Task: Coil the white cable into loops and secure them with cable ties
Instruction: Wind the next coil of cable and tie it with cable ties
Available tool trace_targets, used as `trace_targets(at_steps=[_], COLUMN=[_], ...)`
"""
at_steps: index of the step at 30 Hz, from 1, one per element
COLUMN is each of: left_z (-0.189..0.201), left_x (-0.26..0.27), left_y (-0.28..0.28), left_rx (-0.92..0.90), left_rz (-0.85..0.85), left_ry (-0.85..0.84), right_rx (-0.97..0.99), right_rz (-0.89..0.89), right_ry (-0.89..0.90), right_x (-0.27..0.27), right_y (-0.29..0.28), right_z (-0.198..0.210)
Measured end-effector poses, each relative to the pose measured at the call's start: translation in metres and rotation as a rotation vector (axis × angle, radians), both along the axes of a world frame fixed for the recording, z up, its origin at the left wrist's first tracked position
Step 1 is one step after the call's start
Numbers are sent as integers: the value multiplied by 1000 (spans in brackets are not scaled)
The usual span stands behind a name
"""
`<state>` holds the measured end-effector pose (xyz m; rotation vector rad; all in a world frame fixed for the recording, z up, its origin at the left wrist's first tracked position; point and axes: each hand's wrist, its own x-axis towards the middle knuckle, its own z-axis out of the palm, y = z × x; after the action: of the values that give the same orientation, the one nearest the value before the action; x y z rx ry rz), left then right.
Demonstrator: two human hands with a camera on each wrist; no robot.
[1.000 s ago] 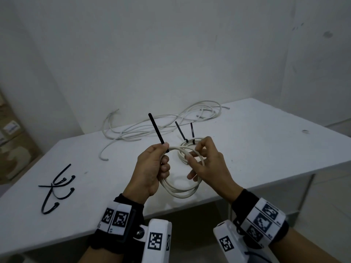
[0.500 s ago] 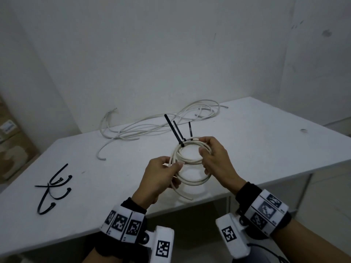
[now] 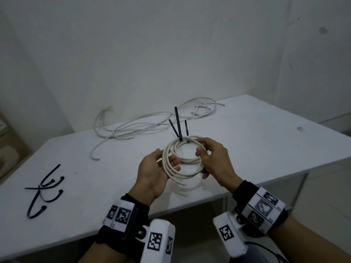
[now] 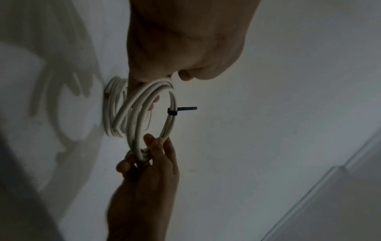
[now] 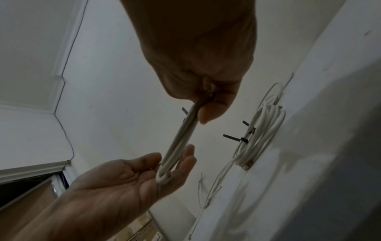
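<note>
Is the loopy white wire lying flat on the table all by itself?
No, both hands hold the coiled white cable up above the white table.

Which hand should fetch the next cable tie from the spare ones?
Left hand: probably, since it lies open, only cradling the coil, nearest the spare ties. The right hand pinches the loops together.

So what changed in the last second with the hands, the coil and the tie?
The left hand let go of the black cable tie, whose tail swung upright, and opened under the coil. The right hand kept its grip on the coil. The spare ties, loose cable and finished coil stayed put.
</note>
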<state>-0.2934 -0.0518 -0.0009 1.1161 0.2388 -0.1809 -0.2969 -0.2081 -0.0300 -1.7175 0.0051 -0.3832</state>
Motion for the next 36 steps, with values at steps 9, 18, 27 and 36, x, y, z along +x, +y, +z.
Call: trace_targets(at_steps=[9,18,27,36], left_z=[-15,-12,-13,-18], left_x=[-17,-20,20,85], left_y=[11,6,-15,-28], left_rx=[206,400,253,752], left_rz=[26,50,-13,-30], left_ry=[-116,-291,-98,-141], right_rx=[40,32,-33,-356], right_rz=[-29,-43,55,5], right_ry=[-26,3,77,229], right_x=[-3,-5,7,71], right_y=[4,0,-11,-29], right_z=[1,8,10,17])
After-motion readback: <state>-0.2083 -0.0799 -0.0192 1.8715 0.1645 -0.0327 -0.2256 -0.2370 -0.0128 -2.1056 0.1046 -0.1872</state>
